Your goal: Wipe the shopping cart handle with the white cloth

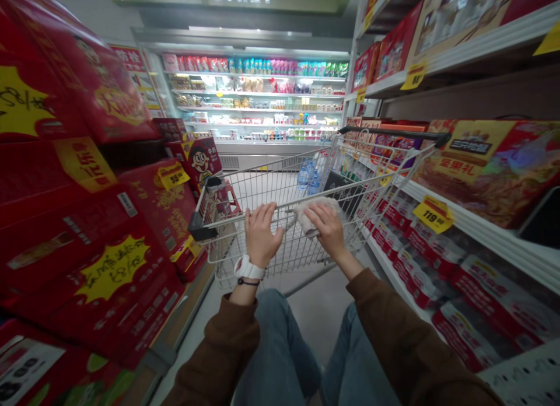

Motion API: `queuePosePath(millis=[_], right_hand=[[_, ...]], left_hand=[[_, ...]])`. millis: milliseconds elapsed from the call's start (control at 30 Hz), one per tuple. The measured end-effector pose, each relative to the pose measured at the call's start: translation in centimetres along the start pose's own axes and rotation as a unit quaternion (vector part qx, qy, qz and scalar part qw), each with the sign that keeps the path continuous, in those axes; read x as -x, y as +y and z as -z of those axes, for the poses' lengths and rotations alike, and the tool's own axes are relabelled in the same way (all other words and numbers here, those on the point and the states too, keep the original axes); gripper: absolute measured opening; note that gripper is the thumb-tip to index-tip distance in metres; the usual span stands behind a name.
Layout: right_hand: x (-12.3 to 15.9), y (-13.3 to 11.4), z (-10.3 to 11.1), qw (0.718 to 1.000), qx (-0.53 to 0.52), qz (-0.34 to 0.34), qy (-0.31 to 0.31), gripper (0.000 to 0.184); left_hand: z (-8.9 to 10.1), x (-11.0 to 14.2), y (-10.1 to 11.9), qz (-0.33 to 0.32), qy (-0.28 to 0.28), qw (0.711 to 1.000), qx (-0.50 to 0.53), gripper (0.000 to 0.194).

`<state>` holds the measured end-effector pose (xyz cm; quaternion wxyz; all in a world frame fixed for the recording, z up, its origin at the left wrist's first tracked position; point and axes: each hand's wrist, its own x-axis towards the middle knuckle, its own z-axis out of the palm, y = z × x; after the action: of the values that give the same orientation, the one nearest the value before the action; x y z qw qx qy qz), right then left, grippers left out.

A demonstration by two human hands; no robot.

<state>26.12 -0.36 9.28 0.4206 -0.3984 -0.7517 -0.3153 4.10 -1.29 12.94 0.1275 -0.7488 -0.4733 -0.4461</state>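
Note:
A wire shopping cart [284, 266] stands sideways across the aisle in front of my knees. My left hand [261, 234], with a white watch on its wrist, rests at the cart's near top rim. Its fingers are stretched out and hold nothing. Against the same rim, my right hand [327, 224] presses a pale, fluffy cloth [306, 222] that is folded over the wire. The cart's dark handle bar [394, 133] is at the right end, and a dark plastic corner [202, 226] is at the left end.
Stacked red gift boxes [100, 231] with yellow price tags crowd the left side. Shelves with boxed snacks [490, 167] and packed bottles [476, 301] line the right. Beyond the cart are blue-tinted water bottles [308, 178] and a lit refrigerated display [258, 102].

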Motion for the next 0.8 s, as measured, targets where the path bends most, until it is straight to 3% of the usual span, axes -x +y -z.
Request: queuePosePath(millis=[133, 267, 500, 800], right_hand=[[0.9, 1.8, 0.6, 1.0, 0.016, -0.018, 0.003, 0.051], [1.3, 3.6, 1.0, 0.999, 0.036, -0.037, 0.01, 0.05], [0.4, 3.6, -0.4, 0.998, 0.032, -0.019, 0.057, 0.038], [0.3, 4.3, 0.1, 1.0, -0.003, -0.017, 0.018, 0.041]], left_hand=[[-2.5, -1.7, 4.3, -0.051, -0.049, 0.997, 0.026, 0.054], [-5.1, -2.8, 7.3, -0.051, -0.033, 0.998, 0.033, 0.058], [-5.8, -2.9, 6.9, -0.045, -0.019, 0.998, 0.043, 0.055], [-5.5, -2.9, 6.1, -0.056, -0.024, 0.998, 0.034, 0.055]])
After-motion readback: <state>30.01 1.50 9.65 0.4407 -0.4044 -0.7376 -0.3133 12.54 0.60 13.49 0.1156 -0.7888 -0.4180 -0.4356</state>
